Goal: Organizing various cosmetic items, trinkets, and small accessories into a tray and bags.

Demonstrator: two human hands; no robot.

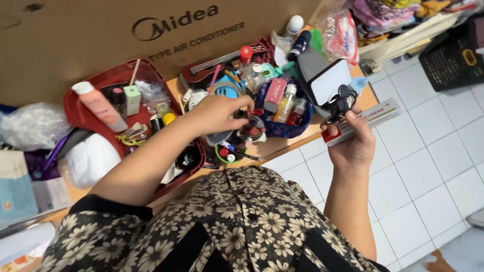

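My left hand (218, 113) reaches over the cluttered wooden table (282, 146) and pinches a small dark item sticking out of a grey cup (222, 137) full of small cosmetics. My right hand (353, 143) is off the table's right edge, over the tiled floor. It grips a long white and red carton (375, 118) together with a black clip-on mirror (327, 80) whose pale face tilts upward. A blue patterned pouch (282, 128) with small bottles and a pink box lies between the two hands.
A red tray (80, 113) at the left holds a pink bottle (100, 106), tubes and clips. A large brown cardboard box (101, 35) stands behind the table. A toy guitar (212, 65), bottles, plastic bags and a black crate (454, 55) crowd the back and right.
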